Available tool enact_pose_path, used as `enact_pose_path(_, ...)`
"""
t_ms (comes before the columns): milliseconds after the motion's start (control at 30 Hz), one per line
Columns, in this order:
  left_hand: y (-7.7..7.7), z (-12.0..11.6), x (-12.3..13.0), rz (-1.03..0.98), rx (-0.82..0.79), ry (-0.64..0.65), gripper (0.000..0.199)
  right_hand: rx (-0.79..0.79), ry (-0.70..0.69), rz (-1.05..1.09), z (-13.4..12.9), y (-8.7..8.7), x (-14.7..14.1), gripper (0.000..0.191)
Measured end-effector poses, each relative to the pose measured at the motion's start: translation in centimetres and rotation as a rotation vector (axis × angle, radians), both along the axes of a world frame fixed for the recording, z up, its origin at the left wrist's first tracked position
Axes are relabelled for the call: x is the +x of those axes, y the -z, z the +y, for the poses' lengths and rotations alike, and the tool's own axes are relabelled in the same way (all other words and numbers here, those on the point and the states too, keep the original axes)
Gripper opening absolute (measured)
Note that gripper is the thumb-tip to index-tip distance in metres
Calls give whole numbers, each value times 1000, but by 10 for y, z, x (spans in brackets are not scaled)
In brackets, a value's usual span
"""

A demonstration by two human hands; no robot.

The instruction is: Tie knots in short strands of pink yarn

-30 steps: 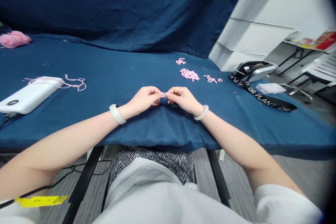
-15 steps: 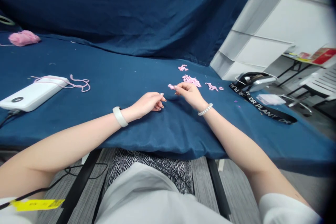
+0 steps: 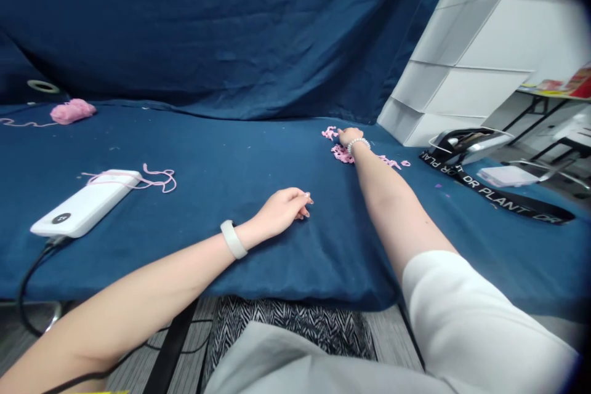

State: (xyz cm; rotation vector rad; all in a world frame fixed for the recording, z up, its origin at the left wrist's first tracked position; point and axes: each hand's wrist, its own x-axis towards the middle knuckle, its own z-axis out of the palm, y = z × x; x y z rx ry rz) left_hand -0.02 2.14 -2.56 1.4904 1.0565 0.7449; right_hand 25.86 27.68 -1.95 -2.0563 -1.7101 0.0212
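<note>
From my end of the head camera, I see the right arm reaching far forward over the navy tablecloth [image 3: 198, 154], forearm running up and slightly inward from the white sleeve [image 3: 443, 283]. The right hand [image 3: 351, 135] is low at the far side of the table, palm down, its fingers pointing left toward a small far cluster of pink yarn pieces [image 3: 329, 133]. I cannot tell whether those fingers are pinching a piece or only held close to it (the back of the hand hides most of the grip). Just below the wrist, and partly covered by it, lies the larger pink yarn pile [image 3: 342, 154]; a third, looser group of pink yarn bits [image 3: 389, 162] shows to the right of the forearm. A pale beaded bracelet [image 3: 359, 144] circles that wrist.

The left hand [image 3: 287, 210] rests near the middle of the cloth, turned on its side, fingers loosely curled with the thumb lying over them; whether the tips meet, I cannot make out. Its forearm slants up from the lower left, a pale wristband [image 3: 234, 239] around the wrist. Well apart to the left lies a white power bank [image 3: 85, 206] with pink yarn strands [image 3: 159, 183] across its far end.
</note>
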Motion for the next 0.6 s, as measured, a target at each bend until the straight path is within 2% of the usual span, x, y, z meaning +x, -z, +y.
enact_pose_path(167,1,1,1,19,32,-5,33,-54,9,-2,-2,-2,21,44)
enact_pose_path(300,-7,4,-4,54,4,7,29,-26,-39,-11,-20,-10,33,52)
enact_pose_path(367,-12,7,-10,154,101,28,27,5,-90,-2,-35,-10,36,54)
enact_pose_path(467,-20,11,-21,416,364,37,31,61,-182,9,-66,0,31,53)
enact_pose_path(533,-25,12,-30,511,441,-1,36,127,-273,-20,-92,10,21,51)
enact_pose_path(600,-29,13,-44,520,475,-109,45,216,-347,-82,-119,19,9,47)
